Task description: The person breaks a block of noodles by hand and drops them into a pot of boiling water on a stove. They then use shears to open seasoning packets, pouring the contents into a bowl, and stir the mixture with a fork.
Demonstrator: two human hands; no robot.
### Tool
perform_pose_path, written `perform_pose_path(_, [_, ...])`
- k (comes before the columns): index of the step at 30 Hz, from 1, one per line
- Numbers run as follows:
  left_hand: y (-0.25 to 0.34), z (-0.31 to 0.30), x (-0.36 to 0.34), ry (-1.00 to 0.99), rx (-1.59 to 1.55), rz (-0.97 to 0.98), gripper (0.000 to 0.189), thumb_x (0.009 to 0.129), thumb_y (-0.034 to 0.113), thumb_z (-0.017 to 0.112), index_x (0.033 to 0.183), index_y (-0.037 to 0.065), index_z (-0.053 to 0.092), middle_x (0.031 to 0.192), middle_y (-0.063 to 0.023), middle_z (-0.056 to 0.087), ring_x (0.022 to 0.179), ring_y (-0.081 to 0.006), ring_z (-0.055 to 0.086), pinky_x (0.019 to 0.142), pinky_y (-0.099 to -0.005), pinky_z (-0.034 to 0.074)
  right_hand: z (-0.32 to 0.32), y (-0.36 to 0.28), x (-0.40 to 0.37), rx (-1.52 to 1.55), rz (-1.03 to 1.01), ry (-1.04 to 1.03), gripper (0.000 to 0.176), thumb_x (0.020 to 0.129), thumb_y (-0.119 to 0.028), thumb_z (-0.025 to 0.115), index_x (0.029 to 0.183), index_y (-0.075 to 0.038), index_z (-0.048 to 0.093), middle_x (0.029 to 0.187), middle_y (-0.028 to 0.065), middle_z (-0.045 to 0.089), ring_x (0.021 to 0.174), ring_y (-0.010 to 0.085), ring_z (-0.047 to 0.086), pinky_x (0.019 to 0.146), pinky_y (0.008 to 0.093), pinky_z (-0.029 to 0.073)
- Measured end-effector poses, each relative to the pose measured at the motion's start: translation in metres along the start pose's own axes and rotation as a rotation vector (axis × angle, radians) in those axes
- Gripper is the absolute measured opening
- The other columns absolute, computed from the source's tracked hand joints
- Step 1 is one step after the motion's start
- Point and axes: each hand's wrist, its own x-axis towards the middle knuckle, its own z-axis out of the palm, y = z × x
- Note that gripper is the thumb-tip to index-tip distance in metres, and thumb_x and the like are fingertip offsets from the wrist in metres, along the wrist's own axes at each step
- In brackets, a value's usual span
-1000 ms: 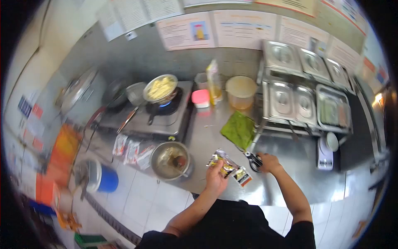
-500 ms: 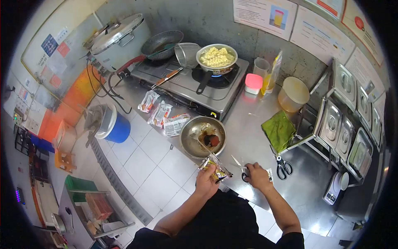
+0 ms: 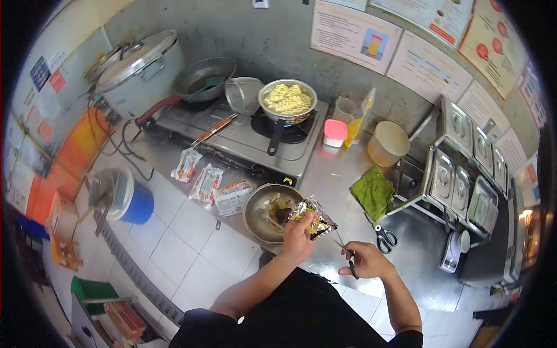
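My left hand [image 3: 298, 239] grips a shiny foil seasoning sachet [image 3: 321, 219] over the right rim of the steel bowl [image 3: 252, 227]. Dark sauce [image 3: 282, 216] lies in the bowl beside a spoon or fork, partly hidden by the sachet. To the right, my right hand [image 3: 371, 261] has its fingers in the handles of a pair of scissors [image 3: 351, 262]. The scissors' blades are spread and point up towards the sachet's lower right corner. Left of the bowl lie several opened noodle wrappers [image 3: 234, 198].
A pan of noodles [image 3: 286, 100] stands over a blue flame on the gas stove [image 3: 232, 144], its handle pointing forward. A second pair of scissors [image 3: 384, 239] lies near a green cloth [image 3: 373, 194]. Behind are a pink-lidded tub [image 3: 335, 132] and a round container [image 3: 389, 144]. Lidded steel trays [image 3: 445, 174] stand right.
My left hand has moved the sachet up and right, across the bowl's rim. My right hand has lifted the scissors from the counter and spread their blades. The view has shifted.
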Motion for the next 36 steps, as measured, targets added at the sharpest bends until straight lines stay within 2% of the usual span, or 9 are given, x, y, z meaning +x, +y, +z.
perform_pose_path(1, [-0.002, 0.002, 0.004, -0.044, 0.054, 0.011, 0.011, 0.091, 0.011, 0.054, 0.102, 0.009, 0.055, 0.094, -0.0027, 0.06, 0.089, -0.0149, 0.059, 0.083, -0.0356, 0.048, -0.001, -0.004, 0.001, 0.004, 0.014, 0.021, 0.049, 0.061, -0.036, 0.083, 0.092, -0.006, 0.059, 0.073, 0.0077, 0.059, 0.063, 0.0211, 0.062, 0.055, 0.0312, 0.046])
perform_pose_path(3, [-0.003, 0.011, 0.004, -0.039, 0.077, -0.002, 0.011, 0.09, 0.011, 0.054, 0.101, 0.007, 0.056, 0.093, -0.003, 0.06, 0.087, -0.0143, 0.059, 0.082, -0.0344, 0.048, -0.004, -0.008, 0.004, -0.138, -0.114, 0.109, 0.048, 0.063, -0.041, 0.082, 0.09, -0.006, 0.061, 0.064, 0.0059, 0.057, 0.054, 0.0171, 0.055, 0.051, 0.0282, 0.043])
perform_pose_path(8, [-0.012, 0.01, 0.008, -0.084, 0.189, -0.022, 0.013, 0.09, 0.011, 0.055, 0.1, 0.004, 0.058, 0.093, -0.0039, 0.062, 0.087, -0.013, 0.06, 0.079, -0.0326, 0.048, -0.008, -0.014, 0.007, -0.112, -0.1, 0.232, 0.047, 0.063, -0.044, 0.081, 0.085, -0.006, 0.062, 0.05, 0.0026, 0.05, 0.044, 0.017, 0.049, 0.045, 0.0296, 0.039])
perform_pose_path(15, [-0.013, 0.007, 0.012, -0.094, 0.251, 0.033, 0.012, 0.09, 0.011, 0.056, 0.099, 0.003, 0.058, 0.093, -0.0049, 0.062, 0.086, -0.0131, 0.06, 0.077, -0.0303, 0.048, -0.011, -0.014, 0.01, -0.083, -0.038, 0.209, 0.046, 0.064, -0.041, 0.081, 0.084, -0.004, 0.062, 0.048, 0.002, 0.048, 0.041, 0.0155, 0.044, 0.044, 0.0291, 0.035])
perform_pose_path(17, [-0.011, 0.012, 0.013, -0.061, 0.231, 0.021, 0.015, 0.091, 0.012, 0.055, 0.098, 0.0, 0.061, 0.089, -0.0028, 0.063, 0.08, -0.008, 0.058, 0.072, -0.0245, 0.046, -0.012, -0.014, 0.012, -0.071, -0.019, 0.194, 0.044, 0.065, -0.038, 0.082, 0.084, -0.004, 0.063, 0.047, 0.0016, 0.046, 0.041, 0.014, 0.044, 0.043, 0.0285, 0.034])
perform_pose_path(27, [-0.021, 0.009, 0.014, -0.085, 0.24, 0.033, 0.013, 0.09, 0.011, 0.057, 0.1, 0.002, 0.059, 0.089, -0.0016, 0.062, 0.08, -0.0081, 0.059, 0.071, -0.0247, 0.047, -0.006, -0.008, 0.019, -0.03, -0.05, 0.272, 0.042, 0.065, -0.034, 0.083, 0.084, -0.003, 0.063, 0.047, 0.0032, 0.045, 0.04, 0.0128, 0.041, 0.042, 0.0274, 0.033])
perform_pose_path(29, [-0.027, 0.005, 0.012, -0.071, 0.464, -0.018, 0.013, 0.09, 0.012, 0.057, 0.097, 0.002, 0.06, 0.088, -0.0017, 0.062, 0.077, -0.0077, 0.058, 0.068, -0.0244, 0.048, -0.009, -0.016, 0.019, -0.046, 0.0, 0.275, 0.045, 0.063, -0.035, 0.083, 0.082, 0.0, 0.063, 0.049, 0.0071, 0.048, 0.042, 0.0177, 0.043, 0.044, 0.03, 0.036])
perform_pose_path(33, [-0.027, 0.016, 0.013, -0.075, 0.35, -0.035, 0.013, 0.09, 0.012, 0.057, 0.092, 0.0, 0.061, 0.085, -0.002, 0.062, 0.076, -0.0073, 0.057, 0.067, -0.023, 0.047, -0.005, -0.002, 0.02, -0.026, -0.004, 0.308, 0.045, 0.063, -0.035, 0.083, 0.082, 0.001, 0.064, 0.048, 0.0071, 0.047, 0.041, 0.0175, 0.043, 0.043, 0.0297, 0.036])
perform_pose_path(36, [-0.032, 0.004, 0.017, -0.112, 0.396, -0.083, 0.013, 0.09, 0.012, 0.056, 0.093, 0.0, 0.06, 0.086, -0.0027, 0.062, 0.077, -0.0081, 0.058, 0.068, -0.0237, 0.047, -0.004, -0.001, 0.019, -0.002, 0.026, 0.315, 0.046, 0.063, -0.036, 0.083, 0.083, 0.002, 0.064, 0.049, 0.0069, 0.047, 0.042, 0.0155, 0.042, 0.043, 0.0295, 0.036])
